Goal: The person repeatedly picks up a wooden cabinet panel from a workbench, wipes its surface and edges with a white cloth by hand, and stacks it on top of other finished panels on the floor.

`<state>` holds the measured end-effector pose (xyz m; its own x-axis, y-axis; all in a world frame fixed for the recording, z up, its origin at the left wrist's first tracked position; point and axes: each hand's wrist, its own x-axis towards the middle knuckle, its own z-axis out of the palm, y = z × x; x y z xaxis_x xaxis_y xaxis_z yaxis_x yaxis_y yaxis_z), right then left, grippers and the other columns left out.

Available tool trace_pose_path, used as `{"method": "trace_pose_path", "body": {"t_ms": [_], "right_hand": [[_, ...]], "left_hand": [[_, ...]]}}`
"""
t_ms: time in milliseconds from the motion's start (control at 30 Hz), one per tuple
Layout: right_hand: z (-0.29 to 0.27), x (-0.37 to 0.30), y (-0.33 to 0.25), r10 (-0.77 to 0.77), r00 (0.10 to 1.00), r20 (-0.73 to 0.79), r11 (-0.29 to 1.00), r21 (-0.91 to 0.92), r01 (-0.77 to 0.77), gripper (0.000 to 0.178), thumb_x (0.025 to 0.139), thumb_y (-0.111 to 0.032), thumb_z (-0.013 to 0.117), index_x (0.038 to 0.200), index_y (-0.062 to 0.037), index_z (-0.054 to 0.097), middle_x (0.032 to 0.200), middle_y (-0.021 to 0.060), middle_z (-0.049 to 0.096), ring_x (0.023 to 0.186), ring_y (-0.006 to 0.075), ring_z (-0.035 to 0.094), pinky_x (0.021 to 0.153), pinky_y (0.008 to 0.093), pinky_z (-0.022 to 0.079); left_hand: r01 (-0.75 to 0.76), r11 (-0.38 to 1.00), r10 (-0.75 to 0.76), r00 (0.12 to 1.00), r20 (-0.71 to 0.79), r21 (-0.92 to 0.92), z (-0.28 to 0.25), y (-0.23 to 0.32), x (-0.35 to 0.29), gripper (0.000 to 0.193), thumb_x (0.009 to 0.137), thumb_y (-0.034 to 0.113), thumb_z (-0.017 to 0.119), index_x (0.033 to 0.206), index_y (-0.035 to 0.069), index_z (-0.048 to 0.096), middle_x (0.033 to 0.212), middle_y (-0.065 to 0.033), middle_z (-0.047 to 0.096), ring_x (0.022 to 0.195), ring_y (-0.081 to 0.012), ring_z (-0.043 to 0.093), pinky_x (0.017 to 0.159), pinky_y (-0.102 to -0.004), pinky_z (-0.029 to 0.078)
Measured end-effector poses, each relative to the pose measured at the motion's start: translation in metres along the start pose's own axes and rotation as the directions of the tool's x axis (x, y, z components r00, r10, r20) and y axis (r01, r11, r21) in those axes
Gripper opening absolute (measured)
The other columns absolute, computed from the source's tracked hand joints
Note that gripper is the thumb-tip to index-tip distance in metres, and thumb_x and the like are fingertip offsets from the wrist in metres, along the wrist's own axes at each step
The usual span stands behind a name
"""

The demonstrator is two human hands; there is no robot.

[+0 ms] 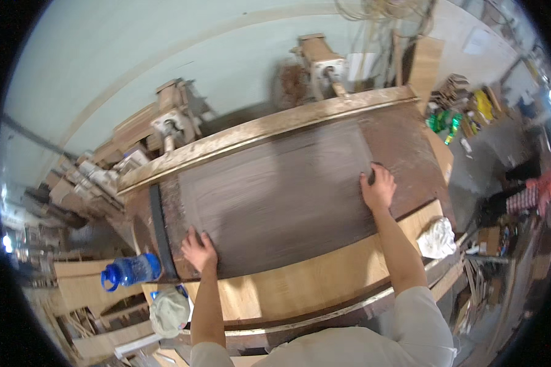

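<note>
A flat grey-brown wooden panel (281, 202) with visible grain lies on a brown workbench (404, 137). At its lower left edge is my left hand (200, 251), thumb and fingers bent against the panel's side. My right hand (379, 188) holds the opposite edge, its thumb toward the panel and its fingers curled along the rim. The undersides of both hands are hidden. A shadow falls across the panel's middle.
A long pale beam (269, 131) runs along the bench's far side, with two clamps (324, 64) behind it. A light wood board (312, 278) lies nearest me. A blue water bottle (131, 270), a dark bar (161, 229) and a white cloth (438, 238) flank the panel.
</note>
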<state>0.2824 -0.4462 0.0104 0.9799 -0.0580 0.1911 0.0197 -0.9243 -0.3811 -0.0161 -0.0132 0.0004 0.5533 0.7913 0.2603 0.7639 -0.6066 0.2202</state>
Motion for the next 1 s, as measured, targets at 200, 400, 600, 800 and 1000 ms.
{"method": "trace_pose_path", "body": {"t_ms": [200,400,600,800,1000], "right_hand": [[-0.005,-0.002,0.004,-0.002,1.0,0.013,0.999,-0.039,0.003,0.05,0.086,-0.038,0.068,0.131,-0.0199,0.056,0.134,0.0072,0.055,0.127,0.0301,0.047,0.104,0.0494,0.035],[-0.002,-0.001,-0.001,0.035,0.999,0.041,0.997,-0.074,-0.032,0.05,0.088,-0.037,0.067,0.133,-0.0208,0.053,0.136,0.0065,0.054,0.13,0.0295,0.045,0.105,0.0493,0.034],[-0.006,0.003,-0.002,0.036,0.995,0.095,0.998,-0.06,-0.03,0.051,0.086,-0.037,0.069,0.131,-0.0205,0.053,0.136,0.0076,0.053,0.129,0.0304,0.045,0.105,0.0504,0.034],[0.001,0.006,0.001,0.03,0.999,0.021,0.999,0.028,-0.031,0.051,0.086,-0.042,0.068,0.129,-0.0182,0.056,0.129,0.0099,0.057,0.125,0.0318,0.047,0.104,0.0493,0.035],[0.012,0.07,0.0,0.113,0.989,0.09,0.98,0.153,-0.126,0.047,0.085,-0.05,0.066,0.119,-0.0165,0.067,0.121,0.0117,0.062,0.119,0.033,0.051,0.104,0.0469,0.037]], "left_hand": [[0.039,0.998,-0.039,0.999,0.011,-0.039,0.0,0.009,-0.003,0.048,0.092,0.038,0.059,0.135,0.017,0.056,0.124,-0.0151,0.055,0.116,-0.0379,0.049,0.099,-0.0517,0.038],[0.065,0.994,-0.06,0.997,0.054,-0.09,-0.009,0.008,-0.003,0.048,0.093,0.037,0.058,0.136,0.017,0.055,0.126,-0.016,0.054,0.12,-0.0389,0.046,0.103,-0.0526,0.035],[-0.041,0.998,0.043,0.999,0.029,-0.047,-0.002,-0.001,0.005,0.05,0.093,0.038,0.058,0.136,0.013,0.055,0.12,-0.0203,0.055,0.111,-0.0408,0.05,0.095,-0.0525,0.04],[-0.052,0.997,0.051,0.999,-0.018,-0.051,0.003,-0.001,-0.001,0.048,0.095,0.037,0.057,0.136,0.013,0.056,0.125,-0.0183,0.055,0.115,-0.0387,0.049,0.098,-0.0513,0.039],[-0.046,0.999,0.046,0.999,0.016,-0.024,0.003,0.008,-0.001,0.047,0.097,0.038,0.055,0.138,0.015,0.054,0.128,-0.0164,0.053,0.119,-0.0372,0.048,0.101,-0.0516,0.037]]}}
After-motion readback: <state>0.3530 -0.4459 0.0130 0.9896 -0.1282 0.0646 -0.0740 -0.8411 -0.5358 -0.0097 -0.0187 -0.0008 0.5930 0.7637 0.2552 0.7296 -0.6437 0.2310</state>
